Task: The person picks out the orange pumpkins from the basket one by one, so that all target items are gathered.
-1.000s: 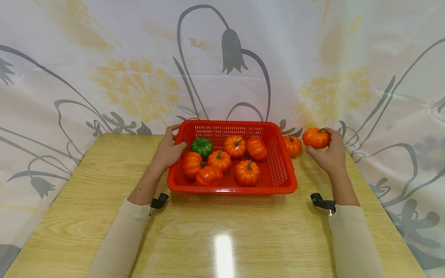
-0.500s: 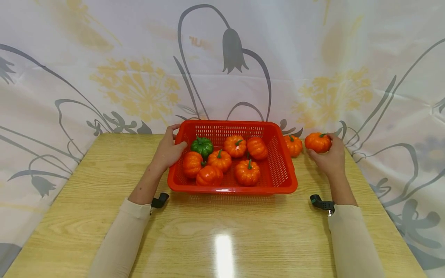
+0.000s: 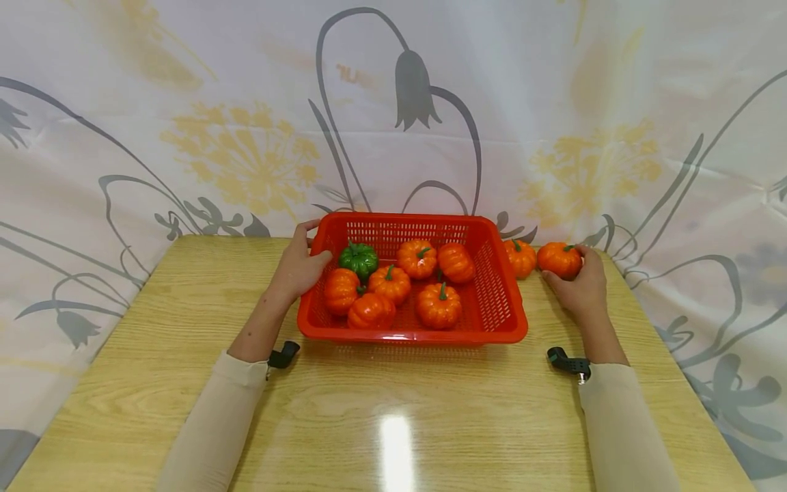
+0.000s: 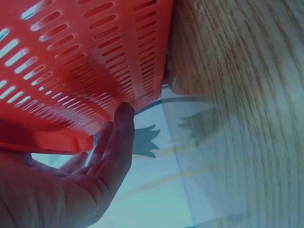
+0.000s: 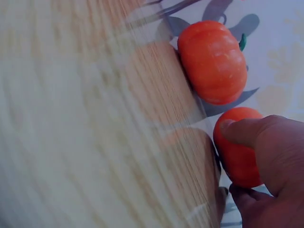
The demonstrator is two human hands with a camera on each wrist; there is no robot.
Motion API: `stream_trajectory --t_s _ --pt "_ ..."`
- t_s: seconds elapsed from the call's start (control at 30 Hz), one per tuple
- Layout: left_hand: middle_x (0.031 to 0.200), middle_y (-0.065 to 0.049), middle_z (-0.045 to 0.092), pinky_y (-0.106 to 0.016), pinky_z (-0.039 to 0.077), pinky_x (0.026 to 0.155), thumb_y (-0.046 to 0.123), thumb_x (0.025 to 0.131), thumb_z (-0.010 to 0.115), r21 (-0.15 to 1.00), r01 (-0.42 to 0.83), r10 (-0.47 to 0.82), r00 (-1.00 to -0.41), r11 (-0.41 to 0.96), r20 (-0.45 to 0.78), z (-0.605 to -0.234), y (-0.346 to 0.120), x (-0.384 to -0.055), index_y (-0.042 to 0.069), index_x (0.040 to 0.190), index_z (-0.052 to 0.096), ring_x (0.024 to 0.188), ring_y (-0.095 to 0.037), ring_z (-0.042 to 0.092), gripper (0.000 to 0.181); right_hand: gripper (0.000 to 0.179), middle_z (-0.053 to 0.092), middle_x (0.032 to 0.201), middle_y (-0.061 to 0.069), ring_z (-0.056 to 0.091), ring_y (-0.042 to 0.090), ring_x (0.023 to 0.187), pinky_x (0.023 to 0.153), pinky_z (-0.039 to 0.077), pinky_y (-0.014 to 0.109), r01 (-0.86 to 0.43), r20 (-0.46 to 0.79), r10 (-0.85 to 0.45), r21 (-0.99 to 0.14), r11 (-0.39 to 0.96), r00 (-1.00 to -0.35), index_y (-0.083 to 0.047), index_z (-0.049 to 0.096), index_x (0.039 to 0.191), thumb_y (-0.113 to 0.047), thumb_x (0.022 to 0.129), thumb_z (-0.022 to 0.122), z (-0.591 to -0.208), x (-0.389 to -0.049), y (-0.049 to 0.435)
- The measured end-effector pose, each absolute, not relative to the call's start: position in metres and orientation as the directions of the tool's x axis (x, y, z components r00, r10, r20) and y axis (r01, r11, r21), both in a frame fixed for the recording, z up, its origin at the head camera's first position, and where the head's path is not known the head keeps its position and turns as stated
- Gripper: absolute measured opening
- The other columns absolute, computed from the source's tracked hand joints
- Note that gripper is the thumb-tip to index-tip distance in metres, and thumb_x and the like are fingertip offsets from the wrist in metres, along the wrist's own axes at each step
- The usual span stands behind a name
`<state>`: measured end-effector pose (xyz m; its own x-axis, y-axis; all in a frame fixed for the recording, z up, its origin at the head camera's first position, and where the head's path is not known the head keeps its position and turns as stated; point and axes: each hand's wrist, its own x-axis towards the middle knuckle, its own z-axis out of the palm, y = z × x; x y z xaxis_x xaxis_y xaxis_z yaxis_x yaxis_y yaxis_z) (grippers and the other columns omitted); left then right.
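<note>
A red slotted plastic basket [image 3: 410, 335] stands on the table with several orange toy pumpkins [image 3: 438, 306] and one green pumpkin [image 3: 359, 260] inside. My left hand [image 3: 299, 268] holds its left end, thumb over the rim; the left wrist view shows the fingers along the outer slotted wall [image 4: 85, 61]. To the right of the basket, my right hand [image 3: 581, 283] grips an orange pumpkin [image 3: 558, 260] from its right side, thumb on its near side. In the right wrist view that pumpkin [image 5: 240, 152] sits at the tabletop, its far side hidden by the hand.
Another orange pumpkin [image 3: 519, 260] stands between the basket and the held one, close to both. A wood-grain table [image 3: 467, 410] lies under everything, and a flower-patterned curtain [image 3: 246, 82] hangs right behind its back edge.
My right hand has lowered the orange pumpkin to the tabletop beside the other pumpkin, its fingers still round it. The left hand and the basket have stayed in place.
</note>
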<state>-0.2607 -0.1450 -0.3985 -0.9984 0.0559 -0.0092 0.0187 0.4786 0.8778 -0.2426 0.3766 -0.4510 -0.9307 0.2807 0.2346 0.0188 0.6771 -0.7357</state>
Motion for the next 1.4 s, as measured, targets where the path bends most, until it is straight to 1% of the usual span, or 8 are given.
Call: stream_trajectory --t_s 0.2,0.57,0.73,0.87,1.0,1.17,1.23,1.4 --pt "0.138 -0.024 0.053 -0.055 0.062 0.090 0.015 0.102 0.055 0.878 0.021 0.054 -0.999 0.478 -0.005 -0.398 -0.145 -0.261 0.014 0.167 0.025 0.115 -0.042 0.064 0.071 0.085 0.034 0.157 0.038 0.034 0.056 0.144 0.124 0.028 0.064 0.017 0.230 0.276 -0.739 0.674 -0.933 0.011 0.029 0.157 -0.016 0.092 0.077 -0.454 -0.244 0.379" --pt "0.138 -0.024 0.053 -0.055 0.062 0.091 0.015 0.102 0.055 0.879 0.020 0.051 -0.999 0.476 -0.005 -0.398 -0.144 -0.260 0.014 0.167 0.025 0.115 -0.042 0.064 0.071 0.087 0.035 0.153 0.039 0.034 0.055 0.143 0.124 0.027 0.063 -0.005 0.257 0.273 -0.736 0.677 -0.927 0.012 0.030 0.156 -0.011 0.089 0.080 -0.460 -0.247 0.381" --pt "0.137 -0.024 0.053 -0.055 0.062 0.091 0.015 0.102 0.055 0.880 0.022 0.049 -0.999 0.475 -0.002 -0.397 -0.144 -0.260 0.014 0.167 0.026 0.114 -0.042 0.064 0.071 0.091 0.033 0.155 0.039 0.033 0.055 0.144 0.125 0.026 0.062 -0.002 0.246 0.272 -0.745 0.667 -0.930 0.011 0.025 0.159 -0.011 0.089 0.080 -0.458 -0.247 0.380" --pt "0.138 -0.024 0.053 -0.055 0.062 0.091 0.015 0.102 0.055 0.876 0.018 0.048 -0.999 0.481 -0.006 -0.397 -0.145 -0.260 0.014 0.167 0.025 0.114 -0.042 0.064 0.071 0.095 0.030 0.157 0.040 0.032 0.056 0.146 0.126 0.025 0.062 0.022 0.216 0.270 -0.741 0.672 -0.938 0.012 0.021 0.161 -0.014 0.090 0.079 -0.456 -0.246 0.379" --pt "0.140 -0.024 0.053 -0.056 0.062 0.092 0.015 0.102 0.055 0.882 0.012 0.046 -0.999 0.472 -0.011 -0.398 -0.145 -0.260 0.014 0.167 0.025 0.116 -0.042 0.064 0.071 0.096 0.029 0.159 0.040 0.032 0.057 0.146 0.125 0.026 0.064 0.040 0.188 0.261 -0.735 0.676 -0.947 0.012 0.020 0.161 -0.019 0.091 0.078 -0.454 -0.246 0.379" --pt "0.142 -0.024 0.053 -0.057 0.061 0.092 0.015 0.102 0.055 0.886 0.008 0.046 -0.999 0.463 -0.015 -0.399 -0.145 -0.260 0.015 0.167 0.025 0.118 -0.043 0.063 0.071 0.096 0.026 0.160 0.040 0.031 0.058 0.146 0.124 0.027 0.065 0.049 0.166 0.242 -0.723 0.689 -0.956 0.012 0.018 0.162 -0.025 0.095 0.076 -0.452 -0.246 0.382" --pt "0.142 -0.024 0.053 -0.057 0.061 0.093 0.016 0.102 0.055 0.886 0.008 0.048 -0.999 0.463 -0.016 -0.399 -0.145 -0.260 0.015 0.167 0.025 0.119 -0.042 0.063 0.071 0.095 0.024 0.162 0.040 0.031 0.058 0.146 0.123 0.029 0.066 0.041 0.160 0.233 -0.735 0.676 -0.959 0.012 0.017 0.162 -0.024 0.096 0.075 -0.450 -0.246 0.384" --pt "0.142 -0.024 0.053 -0.057 0.061 0.094 0.016 0.103 0.055 0.887 0.015 0.055 -0.998 0.461 -0.011 -0.400 -0.146 -0.261 0.015 0.167 0.025 0.118 -0.042 0.063 0.071 0.091 0.019 0.165 0.037 0.031 0.062 0.146 0.119 0.032 0.069 -0.006 0.170 0.196 -0.770 0.638 -0.966 0.010 0.016 0.163 -0.016 0.096 0.072 -0.439 -0.247 0.387"
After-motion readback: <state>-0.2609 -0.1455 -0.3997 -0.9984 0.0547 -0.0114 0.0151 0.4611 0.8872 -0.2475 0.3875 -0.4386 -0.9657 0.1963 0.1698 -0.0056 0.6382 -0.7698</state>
